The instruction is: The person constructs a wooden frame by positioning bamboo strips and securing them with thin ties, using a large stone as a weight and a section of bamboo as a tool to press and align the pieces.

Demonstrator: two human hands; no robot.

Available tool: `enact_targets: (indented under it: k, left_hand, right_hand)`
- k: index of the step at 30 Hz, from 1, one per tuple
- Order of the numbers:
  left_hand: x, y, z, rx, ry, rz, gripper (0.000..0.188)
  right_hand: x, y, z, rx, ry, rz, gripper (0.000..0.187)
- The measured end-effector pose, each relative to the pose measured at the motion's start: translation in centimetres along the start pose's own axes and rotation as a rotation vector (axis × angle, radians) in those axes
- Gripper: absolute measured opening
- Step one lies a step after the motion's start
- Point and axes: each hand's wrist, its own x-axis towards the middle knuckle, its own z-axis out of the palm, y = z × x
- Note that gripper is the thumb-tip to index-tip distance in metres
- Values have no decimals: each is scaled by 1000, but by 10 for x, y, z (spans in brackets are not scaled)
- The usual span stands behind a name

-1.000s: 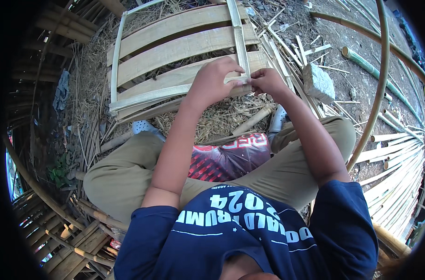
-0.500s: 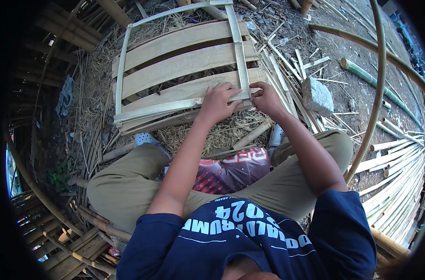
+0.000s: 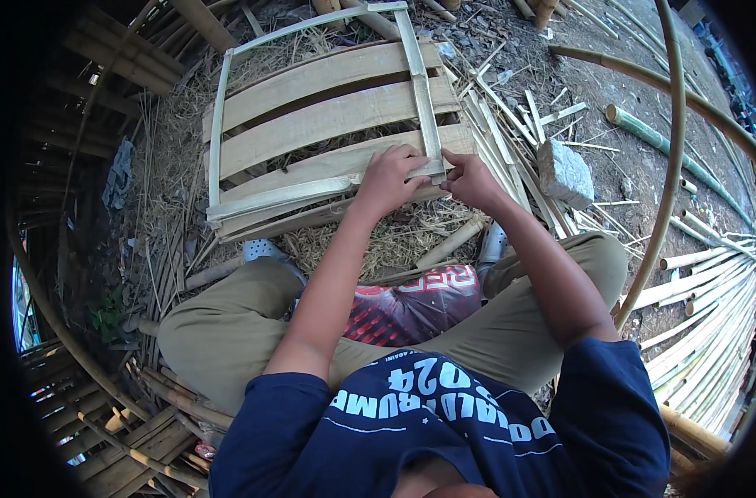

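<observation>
Straw (image 3: 419, 222) litters the ground (image 3: 619, 170) around a slatted wooden tabletop (image 3: 328, 124), over which lies a split-bamboo frame (image 3: 282, 197); the left grip (image 3: 386, 178) wraps its near right corner and the right grip (image 3: 471, 180) pinches the end. Nearer than the grips, white lettering (image 3: 459, 407) marks a navy T-shirt (image 3: 287, 423). Rightward: a stone block (image 3: 565, 173) and a curved pole (image 3: 678, 108) crossing before green bamboo (image 3: 635, 126).

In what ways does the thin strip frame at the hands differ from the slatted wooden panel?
The frame is an open outline of narrow strips; the slatted panel has broad planks with gaps between them. The frame lies over the panel, its far end reaching past the panel's far edge. Both are pale.
</observation>
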Motion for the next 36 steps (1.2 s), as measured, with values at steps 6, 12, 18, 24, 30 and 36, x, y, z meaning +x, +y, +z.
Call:
enact_targets:
  k: [6,12,18,24,30,36]
  left_hand:
    - [-2,-3,-2,0,-3,-9,35]
    - [-1,-1,-2,30,-34,3,35]
    - [-2,1,-3,47,-29,-4,36]
    - [-5,-3,0,26,7,-4,31]
    - [-1,-7,1,-62,-4,-65,27]
    - [7,-8,3,-150,-55,-140,30]
  right_hand:
    - [-1,-4,-2,58,-46,5,74]
    - [3,2,-4,95,-43,15,73]
    - [2,-2,-5,97,-65,-4,75]
    - [-7,-17,-24,61,-76,14,70]
    - [11,7,-84,-167,138,155,42]
    - [-4,2,-94,-333,150,175,38]
